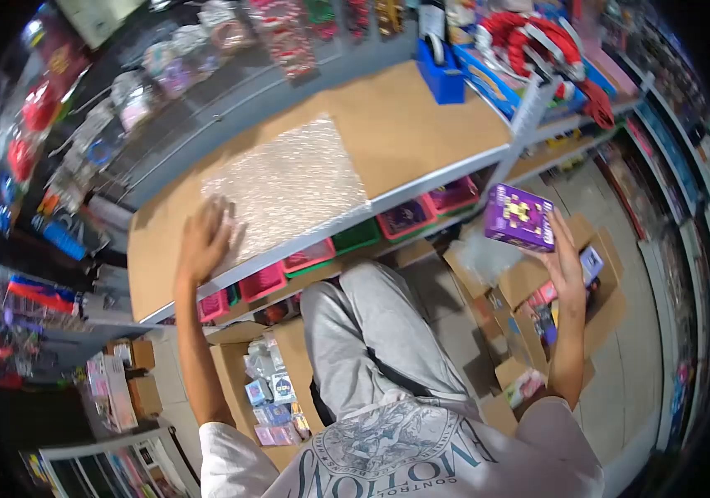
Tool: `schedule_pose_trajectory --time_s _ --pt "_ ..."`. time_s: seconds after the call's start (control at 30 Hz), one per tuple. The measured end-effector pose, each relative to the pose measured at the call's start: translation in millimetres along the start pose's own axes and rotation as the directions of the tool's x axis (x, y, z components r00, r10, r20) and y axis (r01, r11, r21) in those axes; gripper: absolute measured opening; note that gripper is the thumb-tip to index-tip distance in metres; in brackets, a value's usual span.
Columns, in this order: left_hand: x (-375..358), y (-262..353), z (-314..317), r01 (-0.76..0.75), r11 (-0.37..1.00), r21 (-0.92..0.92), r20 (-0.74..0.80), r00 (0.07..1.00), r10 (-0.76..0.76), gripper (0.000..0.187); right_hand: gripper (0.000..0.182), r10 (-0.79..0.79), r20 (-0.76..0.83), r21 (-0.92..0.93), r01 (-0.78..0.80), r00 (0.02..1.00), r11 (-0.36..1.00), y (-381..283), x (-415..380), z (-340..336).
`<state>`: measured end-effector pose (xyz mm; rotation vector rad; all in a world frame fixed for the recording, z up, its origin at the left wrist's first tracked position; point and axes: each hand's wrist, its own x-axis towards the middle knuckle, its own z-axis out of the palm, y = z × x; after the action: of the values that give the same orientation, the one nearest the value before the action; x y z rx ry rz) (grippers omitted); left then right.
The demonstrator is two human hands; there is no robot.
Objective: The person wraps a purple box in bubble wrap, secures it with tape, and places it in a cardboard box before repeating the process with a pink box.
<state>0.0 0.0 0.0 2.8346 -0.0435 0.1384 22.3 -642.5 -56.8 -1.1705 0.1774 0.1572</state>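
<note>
A sheet of bubble wrap lies flat on the brown shelf top. My left hand rests on its left edge with the fingers spread. Out to the right, beyond the shelf's front edge, my right hand grips a small purple box with yellow markings by its right side. The box is held up in the air above an open carton.
An open carton of goods stands on the floor at right, another at lower left. A blue tape dispenser sits at the shelf's back. Pink and green baskets line the level below. Packaged goods hang behind.
</note>
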Motion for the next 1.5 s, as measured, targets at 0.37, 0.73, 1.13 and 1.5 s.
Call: schedule_pose_trajectory --time_s 0.37,0.73,1.13,1.5 --pt "-50.0 55.3 -13.5 -0.077 0.986 0.147 -0.004 0.997 0.078 0.057 0.058 -0.066 0.478 -0.076 0.116 0.876 0.99 2.6 71.3 300.8" --pt "-34.6 62.7 7.7 -0.078 0.994 -0.074 -0.251 0.966 0.057 0.108 0.063 -0.041 0.733 -0.401 0.481 0.679 0.78 54.2 123.4 362.6" --pt "0.7 71.2 38.7 -0.071 0.959 -0.275 -0.299 0.954 -0.015 0.111 0.114 -0.022 0.877 -0.408 0.768 0.48 0.493 50.8 129.1 340.9" --pt "-10.0 69.1 37.0 -0.019 0.995 -0.094 -0.332 0.943 -0.013 0.104 0.106 -0.041 0.856 -0.442 0.77 0.516 0.459 43.8 131.7 340.8"
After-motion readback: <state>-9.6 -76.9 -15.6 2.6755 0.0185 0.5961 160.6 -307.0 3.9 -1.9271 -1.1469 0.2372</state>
